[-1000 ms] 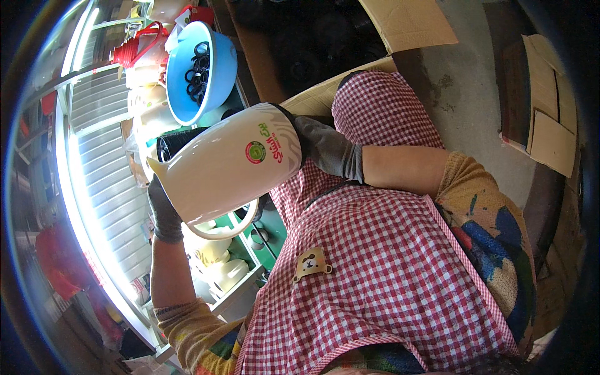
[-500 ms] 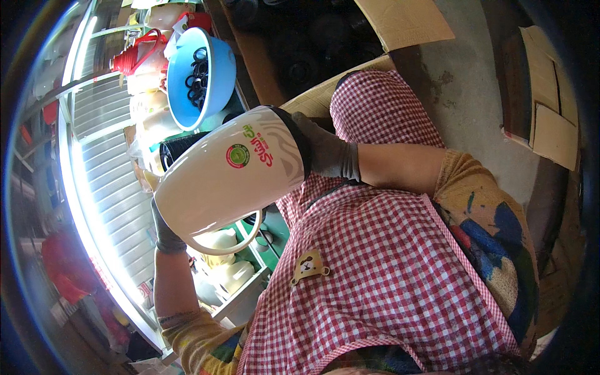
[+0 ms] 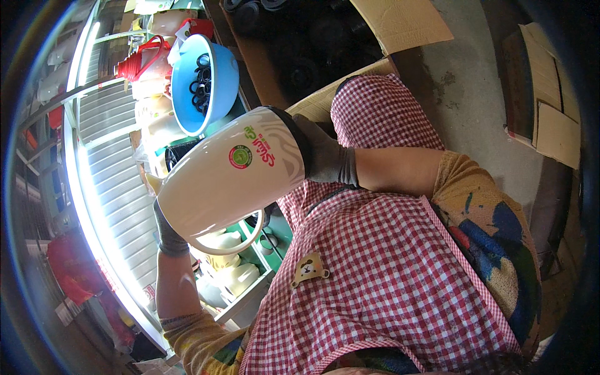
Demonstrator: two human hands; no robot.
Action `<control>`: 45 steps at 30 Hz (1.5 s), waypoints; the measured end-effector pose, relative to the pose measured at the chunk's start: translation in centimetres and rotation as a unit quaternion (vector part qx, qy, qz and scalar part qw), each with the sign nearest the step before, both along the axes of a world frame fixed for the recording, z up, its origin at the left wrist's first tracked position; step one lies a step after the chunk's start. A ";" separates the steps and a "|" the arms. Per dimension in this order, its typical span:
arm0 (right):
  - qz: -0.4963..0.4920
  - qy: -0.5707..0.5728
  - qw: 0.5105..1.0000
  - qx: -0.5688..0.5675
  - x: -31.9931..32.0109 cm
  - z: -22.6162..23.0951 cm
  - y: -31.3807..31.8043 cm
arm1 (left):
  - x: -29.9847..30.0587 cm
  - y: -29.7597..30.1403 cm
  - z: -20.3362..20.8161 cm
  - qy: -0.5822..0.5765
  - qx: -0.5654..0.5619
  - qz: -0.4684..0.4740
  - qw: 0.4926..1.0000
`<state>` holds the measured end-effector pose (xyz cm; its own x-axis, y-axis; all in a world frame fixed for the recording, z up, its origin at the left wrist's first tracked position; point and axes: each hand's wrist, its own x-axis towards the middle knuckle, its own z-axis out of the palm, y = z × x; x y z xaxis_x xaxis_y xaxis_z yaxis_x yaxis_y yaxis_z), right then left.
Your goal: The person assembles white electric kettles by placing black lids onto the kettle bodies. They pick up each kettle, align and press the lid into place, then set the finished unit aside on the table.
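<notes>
Slanting at nine o'clock in the head view, the white jug [image 3: 228, 184] is supported at both ends, presumably for balance: right hand [image 3: 325, 153] gripping its two-o'clock base, left hand [image 3: 169, 234] at the eight-o'clock end, grip unclear.

This looked like a small assembly workshop: a round sky-blue plastic basin [image 3: 228, 81] of loose black rings [image 3: 201, 84] stood on a green-topped bench [image 3: 281, 232], close to the edge facing an open brown cardboard carton [image 3: 403, 25] filled with dark round parts [image 3: 303, 72]. Several similar pale, rounded vessels [image 3: 152, 107] clustered toward the opposite edge, and a long bright white light strip [image 3: 89, 222] ran beside a pale slatted panel [image 3: 119, 209].
</notes>
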<state>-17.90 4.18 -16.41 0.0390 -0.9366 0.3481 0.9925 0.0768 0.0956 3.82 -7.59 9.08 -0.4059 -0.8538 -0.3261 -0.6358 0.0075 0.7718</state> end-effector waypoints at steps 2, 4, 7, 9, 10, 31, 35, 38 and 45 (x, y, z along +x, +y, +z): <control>0.122 -0.157 0.980 0.026 -0.8 1.0 0.3 | 0.0 0.0 0.0 0.000 0.003 0.007 1.000; 0.021 -0.042 0.999 0.023 -0.7 0.8 0.2 | -0.4 -0.1 -0.1 0.000 -0.004 0.007 1.000; -0.162 0.198 0.966 0.031 -0.1 0.7 0.0 | -0.4 -0.4 -0.3 0.000 -0.019 0.010 1.000; 0.098 -0.098 0.985 0.108 -0.7 1.3 0.2 | -0.6 -0.4 -0.2 -0.011 -0.030 -0.010 0.999; 0.104 -0.106 0.983 0.110 -0.6 1.2 0.2 | -0.6 -0.4 -0.1 -0.017 -0.036 -0.020 0.999; -0.123 0.231 0.965 0.020 -0.6 -1.4 -0.1 | -0.8 1.8 0.9 -0.118 -0.272 -0.198 0.935; 0.079 -0.069 0.988 -0.112 -0.5 -1.8 -0.9 | -2.6 2.9 -0.7 -0.022 -0.108 -0.066 0.992; -0.030 0.061 0.997 -0.039 0.2 -0.8 0.2 | -1.7 3.0 -1.7 -0.014 -0.117 -0.058 0.991; 0.106 -0.023 0.994 -0.006 -2.2 -1.4 -0.9 | -1.0 2.4 0.7 -0.053 -0.164 -0.130 0.976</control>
